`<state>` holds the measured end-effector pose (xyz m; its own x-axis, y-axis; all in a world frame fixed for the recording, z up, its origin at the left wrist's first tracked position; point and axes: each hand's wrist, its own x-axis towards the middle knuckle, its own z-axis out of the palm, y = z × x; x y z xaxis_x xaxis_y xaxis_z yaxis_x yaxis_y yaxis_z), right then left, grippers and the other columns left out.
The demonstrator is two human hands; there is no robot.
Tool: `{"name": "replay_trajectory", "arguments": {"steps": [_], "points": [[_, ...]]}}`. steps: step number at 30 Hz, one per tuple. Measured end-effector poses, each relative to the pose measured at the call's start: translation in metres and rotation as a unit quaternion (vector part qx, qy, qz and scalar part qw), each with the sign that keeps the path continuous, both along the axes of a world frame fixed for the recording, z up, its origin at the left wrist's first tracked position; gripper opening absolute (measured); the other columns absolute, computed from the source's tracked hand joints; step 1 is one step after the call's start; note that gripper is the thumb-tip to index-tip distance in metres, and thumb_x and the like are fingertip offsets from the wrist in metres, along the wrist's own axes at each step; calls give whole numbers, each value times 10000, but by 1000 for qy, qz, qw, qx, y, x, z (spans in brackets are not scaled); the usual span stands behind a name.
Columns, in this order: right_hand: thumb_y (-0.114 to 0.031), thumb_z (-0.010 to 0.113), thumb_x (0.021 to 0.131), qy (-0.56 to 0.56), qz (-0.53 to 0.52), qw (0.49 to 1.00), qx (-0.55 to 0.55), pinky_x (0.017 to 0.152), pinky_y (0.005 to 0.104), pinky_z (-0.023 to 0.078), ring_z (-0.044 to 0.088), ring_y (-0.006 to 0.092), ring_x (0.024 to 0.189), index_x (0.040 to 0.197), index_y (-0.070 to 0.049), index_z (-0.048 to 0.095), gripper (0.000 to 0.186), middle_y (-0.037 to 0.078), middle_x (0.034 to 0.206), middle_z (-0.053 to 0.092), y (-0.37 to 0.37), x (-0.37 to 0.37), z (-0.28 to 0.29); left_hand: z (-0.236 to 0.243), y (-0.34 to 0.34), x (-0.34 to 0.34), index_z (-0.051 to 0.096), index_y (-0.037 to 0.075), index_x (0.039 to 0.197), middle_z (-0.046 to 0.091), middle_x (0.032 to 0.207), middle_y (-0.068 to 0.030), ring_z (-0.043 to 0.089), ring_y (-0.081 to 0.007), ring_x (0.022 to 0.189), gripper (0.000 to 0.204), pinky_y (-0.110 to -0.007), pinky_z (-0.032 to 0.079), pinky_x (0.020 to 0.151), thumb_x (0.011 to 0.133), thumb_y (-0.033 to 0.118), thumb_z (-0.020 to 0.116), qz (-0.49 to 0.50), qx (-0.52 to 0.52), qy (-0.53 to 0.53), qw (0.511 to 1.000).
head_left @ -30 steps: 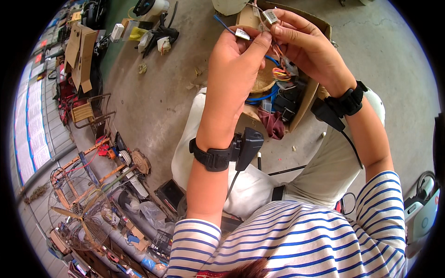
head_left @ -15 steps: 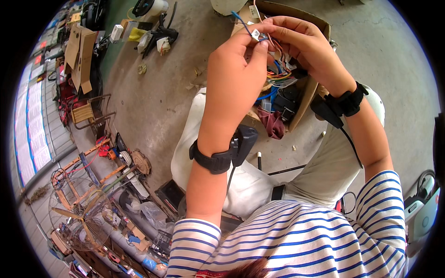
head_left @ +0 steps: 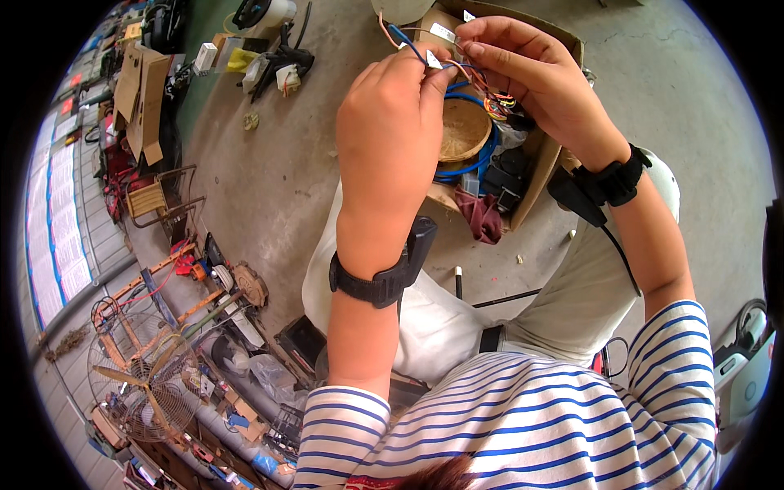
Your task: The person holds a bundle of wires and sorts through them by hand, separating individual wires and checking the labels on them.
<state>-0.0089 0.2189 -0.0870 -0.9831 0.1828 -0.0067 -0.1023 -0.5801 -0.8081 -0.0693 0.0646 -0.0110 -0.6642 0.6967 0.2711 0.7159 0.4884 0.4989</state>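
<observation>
My left hand (head_left: pixel 392 122) pinches thin electrical wires (head_left: pixel 414 50) between thumb and fingers above an open cardboard box. Blue and reddish-brown wire ends stick out past its fingers, and a small white tag (head_left: pixel 433 60) sits by its thumb tip. Beside it, my right hand (head_left: pixel 543 77) has its thumb and fingers closed on the same wire bundle. Another white tag (head_left: pixel 443 33) lies between the hands. Multicoloured wires (head_left: pixel 498 104) hang below the right hand into the box. Each wrist wears a black strap with a black device.
Inside the cardboard box (head_left: pixel 543 175) are a round tan bowl (head_left: pixel 465 131), a blue cable coil (head_left: pixel 492 147), black devices (head_left: pixel 505 180) and a maroon cloth (head_left: pixel 480 216). A wire-cage fan (head_left: pixel 143 380) and clutter stand at lower left. Black tool-like items (head_left: pixel 286 65) lie on the floor.
My left hand has moved left, away from the right hand, drawing the wires apart. The tan bowl and blue coil have come into view. My right hand has shifted slightly upward.
</observation>
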Motion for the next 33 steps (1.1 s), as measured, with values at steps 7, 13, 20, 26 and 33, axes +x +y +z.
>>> {"name": "replay_trajectory", "arguments": {"steps": [7, 13, 20, 26, 33], "points": [[-139, 590, 904, -11, 14, 996, -92, 781, 214, 505, 614, 82, 900, 1106, -46, 542, 228, 19, 1008, 628, 2, 0, 6, -1, 0, -1, 627, 9, 906, 648, 762, -119, 633, -246, 685, 129, -326, 481, 629, 862, 129, 607, 26, 73, -127, 989], [-184, 590, 906, -20, 114, 976, -182, 724, 199, 516, 616, 57, 866, 1103, -64, 528, 239, -6, 969, 629, 11, 2, 1, -2, 6, 4, 625, -12, 880, 629, 659, -114, 620, -222, 592, 179, -302, 468, 576, 895, 162, 584, 31, 135, -228, 964], [-169, 555, 924, 45, 105, 969, -218, 766, 229, 499, 585, 94, 987, 1099, -78, 521, 199, 24, 1059, 610, 6, 4, -3, 1, 7, 7, 605, -20, 845, 583, 644, -169, 548, -298, 544, 237, -341, 415, 521, 916, 198, 546, 13, 101, -205, 973], [-172, 546, 931, 19, 73, 994, -77, 778, 218, 482, 568, 102, 1026, 1125, -67, 517, 222, 47, 1128, 584, 1, 1, 7, 11, 4, 8, 595, -27, 806, 563, 612, -169, 528, -319, 525, 226, -355, 407, 507, 901, 169, 532, 34, -10, -192, 981], [-269, 555, 933, -31, 112, 989, 87, 706, 193, 472, 589, 67, 794, 1123, 12, 576, 339, 13, 918, 640, -11, 10, 17, 12, 0, 2, 605, -23, 800, 615, 677, -129, 600, -223, 600, 219, -326, 447, 573, 899, 152, 518, 80, 56, -157, 983]]}}
